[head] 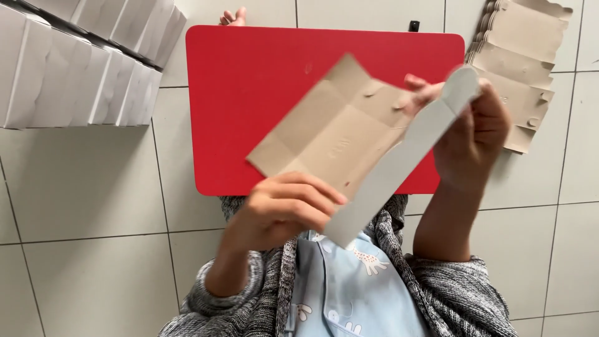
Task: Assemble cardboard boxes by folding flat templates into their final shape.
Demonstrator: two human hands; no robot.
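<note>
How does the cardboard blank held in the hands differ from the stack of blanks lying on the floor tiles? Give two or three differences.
The held blank is a single sheet; the stack of blanks has many layers. The held blank is lifted above the red table, gripped by the left hand and right hand; the stack lies untouched on the floor. The held blank's grey flap is bent; the stack lies flat. Both are brown creased cardboard.

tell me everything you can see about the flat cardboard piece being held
The cardboard blank is a flat die-cut sheet, brown on the inner face and pale grey on the outer, with crease lines and tabs. One long grey flap is folded toward the camera. It is tilted in the air over a red table. The left hand grips its lower edge; the right hand pinches the top of the flap. It is slightly motion-blurred.
</note>
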